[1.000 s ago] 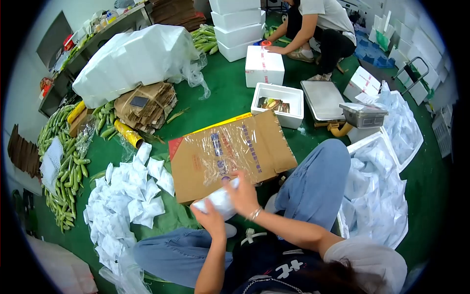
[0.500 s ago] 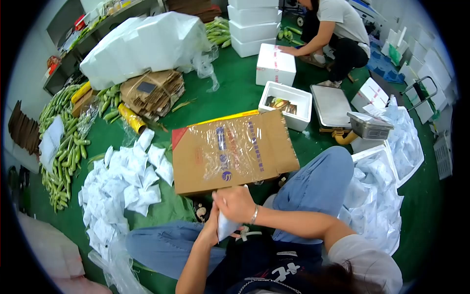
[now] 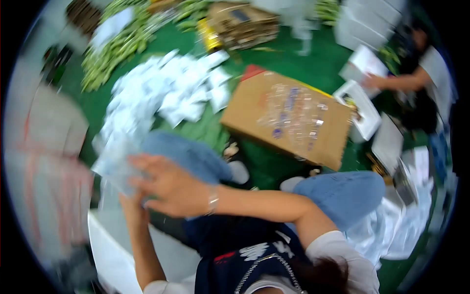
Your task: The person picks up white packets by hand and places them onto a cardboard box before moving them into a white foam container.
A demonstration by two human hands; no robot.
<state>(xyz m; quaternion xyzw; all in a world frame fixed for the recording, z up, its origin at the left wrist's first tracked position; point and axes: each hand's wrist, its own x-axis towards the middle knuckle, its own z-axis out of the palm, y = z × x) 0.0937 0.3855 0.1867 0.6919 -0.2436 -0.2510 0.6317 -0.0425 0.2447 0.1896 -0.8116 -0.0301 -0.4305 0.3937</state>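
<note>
A pale, pillow-shaped packet (image 3: 113, 165) is out to my left, blurred by motion, at the edge of a heap of similar white packets (image 3: 139, 88). My left hand (image 3: 136, 198) is at its lower end and appears to grip it, with most of the fingers hidden behind my other hand. Crossing in front of my body, my right hand (image 3: 171, 186) wears a bracelet at the wrist. Its fingers stretch over the near side of the packet, spread apart. Below my hands stands a white foam box (image 3: 112, 245).
A taped cardboard box (image 3: 289, 117) lies beyond my feet. Green corn cobs (image 3: 112, 54) and flattened cardboard (image 3: 242, 24) are at the back. On the right, another person (image 3: 426, 83) touches a white foam box (image 3: 364, 66). Wrapped stacks (image 3: 54, 196) stand left.
The view has swung to the left. Both hands have gone from my lap to my left side with the packet, and my right hand has loosened from a fist to spread fingers.
</note>
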